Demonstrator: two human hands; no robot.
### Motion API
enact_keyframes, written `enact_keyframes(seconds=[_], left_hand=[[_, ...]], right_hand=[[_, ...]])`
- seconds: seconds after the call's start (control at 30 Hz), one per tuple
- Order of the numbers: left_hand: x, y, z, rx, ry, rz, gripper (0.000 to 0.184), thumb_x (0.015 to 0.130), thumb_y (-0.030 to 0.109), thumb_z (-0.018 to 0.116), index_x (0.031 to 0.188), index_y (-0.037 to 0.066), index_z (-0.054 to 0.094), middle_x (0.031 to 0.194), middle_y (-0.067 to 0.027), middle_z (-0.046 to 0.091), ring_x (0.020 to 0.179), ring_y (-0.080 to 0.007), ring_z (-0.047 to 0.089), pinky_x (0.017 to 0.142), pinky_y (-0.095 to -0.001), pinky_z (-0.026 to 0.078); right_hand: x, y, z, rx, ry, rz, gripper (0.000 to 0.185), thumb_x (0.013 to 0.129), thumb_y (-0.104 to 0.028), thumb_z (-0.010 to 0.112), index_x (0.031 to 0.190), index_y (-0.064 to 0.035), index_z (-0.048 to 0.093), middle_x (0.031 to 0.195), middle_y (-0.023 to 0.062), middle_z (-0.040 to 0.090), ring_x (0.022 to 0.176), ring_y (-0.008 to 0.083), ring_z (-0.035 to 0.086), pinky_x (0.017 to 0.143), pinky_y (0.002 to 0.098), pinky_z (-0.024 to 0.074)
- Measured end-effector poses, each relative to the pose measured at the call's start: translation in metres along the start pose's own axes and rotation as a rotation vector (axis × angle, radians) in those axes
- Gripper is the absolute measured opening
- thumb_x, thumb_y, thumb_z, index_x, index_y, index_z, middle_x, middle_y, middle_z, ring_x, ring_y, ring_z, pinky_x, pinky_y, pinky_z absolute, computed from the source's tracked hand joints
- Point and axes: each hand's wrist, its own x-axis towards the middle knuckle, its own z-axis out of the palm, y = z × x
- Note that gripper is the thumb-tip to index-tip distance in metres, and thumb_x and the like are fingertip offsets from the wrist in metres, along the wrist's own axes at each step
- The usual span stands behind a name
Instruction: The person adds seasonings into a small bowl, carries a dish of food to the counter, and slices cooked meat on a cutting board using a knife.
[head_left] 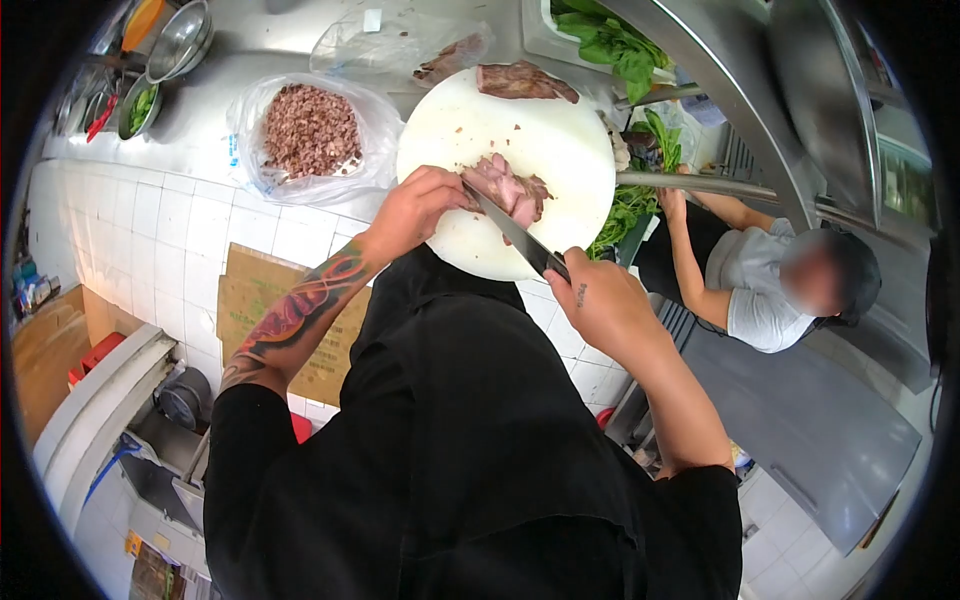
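Note:
My right hand (603, 302) is wrapped round the handle of a knife (517, 236), whose blade slants up and left over a round white cutting board (440, 130). The blade lies along the near edge of some sliced pinkish cooked meat (510, 188). Curled fingers of my left hand (425, 203) press on the left end of that meat, close to the blade's tip. A larger dark-brown piece of meat (527, 81) lies at the board's far edge. Small crumbs are scattered between the two.
Left of the board, a clear plastic bag (376, 140) holds chopped meat (310, 132). Another plastic bag (390, 48) lies behind. Metal bowls (180, 42) stand far left. At right are leafy greens (618, 45), a metal rail (700, 181) and a person (755, 265) close by.

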Motion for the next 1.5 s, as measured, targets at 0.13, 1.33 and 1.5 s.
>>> enact_keyframes(seconds=[0.13,1.33,1.5], left_hand=[[-0.001,0.001,-0.001,-0.012,0.020,-0.033,0.026,0.072,-0.010,0.069,0.092,0.005,0.071,0.104,-0.0073,0.066,0.100,-0.0291,0.062,0.087,-0.0375,0.052],[-0.013,-0.004,0.005,-0.081,0.063,-0.039,0.023,0.074,-0.009,0.070,0.092,0.006,0.073,0.101,-0.0060,0.065,0.096,-0.0257,0.063,0.082,-0.0352,0.054],[-0.012,-0.005,0.006,-0.068,0.068,-0.022,0.021,0.074,-0.009,0.070,0.091,0.005,0.072,0.099,-0.0063,0.066,0.092,-0.0249,0.065,0.079,-0.0344,0.056]], right_hand=[[0.027,-0.010,0.007,0.039,-0.048,0.023,0.030,0.101,-0.028,0.054,0.096,0.0018,0.056,0.070,0.0218,0.066,0.069,0.0423,0.067,0.066,0.0522,0.0529],[0.032,-0.010,0.017,0.137,0.019,0.032,0.034,0.098,-0.031,0.059,0.094,0.0025,0.058,0.071,0.0245,0.065,0.069,0.0448,0.065,0.065,0.0530,0.0510],[0.003,-0.003,0.020,0.110,-0.019,0.028,0.033,0.098,-0.030,0.058,0.092,0.0023,0.058,0.067,0.0228,0.065,0.067,0.0440,0.065,0.065,0.0528,0.0513]])
